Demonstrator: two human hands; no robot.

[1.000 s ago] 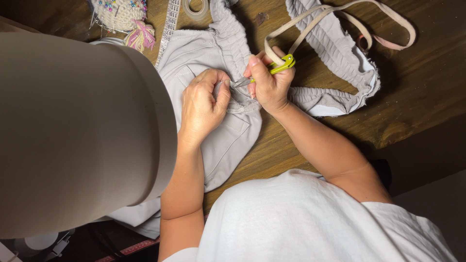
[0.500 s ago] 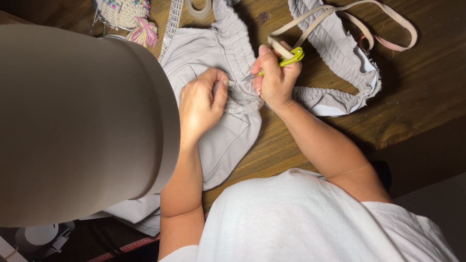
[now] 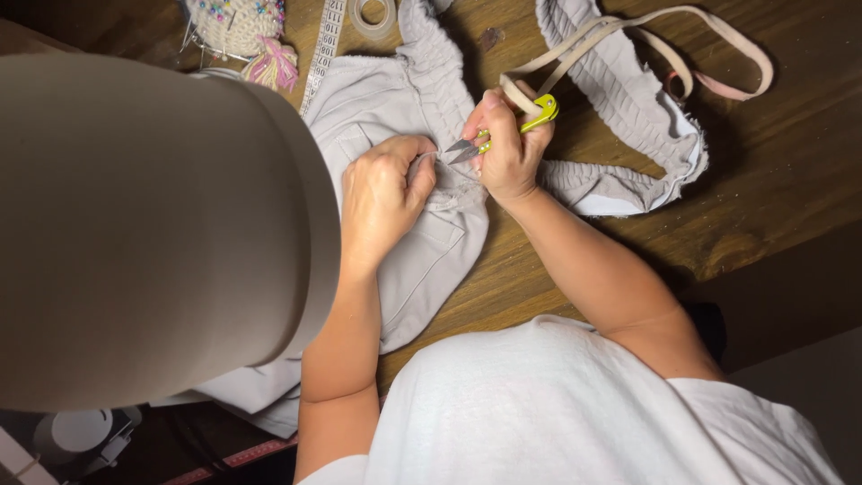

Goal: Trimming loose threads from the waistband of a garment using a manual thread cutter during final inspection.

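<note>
The big beige lampshade (image 3: 153,224) blocked everything to the outside of the left hand (image 3: 384,193), so the work needed to stay in the lit patch between the two hands. The wooden surface (image 3: 772,171) carried the grey garment (image 3: 404,117), which lay flat under both hands, its gathered waistband (image 3: 628,108) curling away beyond the right hand (image 3: 507,153). The left hand was curled, fingertips pressing and pinching the cloth at a seam; holding that fold taut and steady seemed the key to a clean cut. A beige elastic strip (image 3: 646,27) looped past the right hand's knuckles. The right hand was closed around small yellow-handled thread snips (image 3: 489,136), blades pointing at the left fingertips and almost touching them. Only the tips should bite, catching thread and not cloth or skin.
</note>
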